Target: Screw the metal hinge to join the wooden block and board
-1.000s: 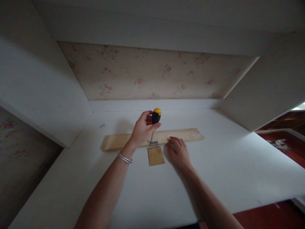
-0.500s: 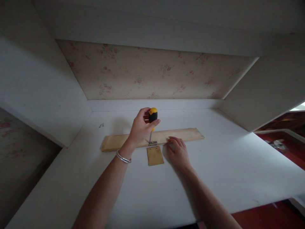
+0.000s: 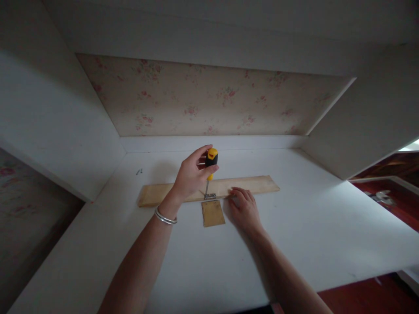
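My left hand (image 3: 194, 171) is closed around the black and yellow handle of a screwdriver (image 3: 212, 158), with the thumb and fingertips on its sides. The screwdriver stands nearly upright, its shaft reaching down to a small metal hinge (image 3: 210, 196). That hinge lies at the near edge of a long pale wooden board (image 3: 258, 185). Just right of the hinge, my right hand (image 3: 244, 208) grips the board's near edge, fingers on top and thumb in front. A small square wooden piece (image 3: 213, 213) lies on the near side of the hinge. The screwdriver's tip is too small to make out.
Several small screws (image 3: 139, 172) lie at the left on the white surface (image 3: 294, 226). White panels stand left (image 3: 59, 109) and right (image 3: 353, 113), with flowered wallpaper (image 3: 209, 98) at the back. Beyond the right edge shows a red floor (image 3: 360, 296).
My left hand has turned slightly around the screwdriver handle, and its wrist has shifted a little left. The handle has turned and tilts slightly more right. My right hand stays on the board.
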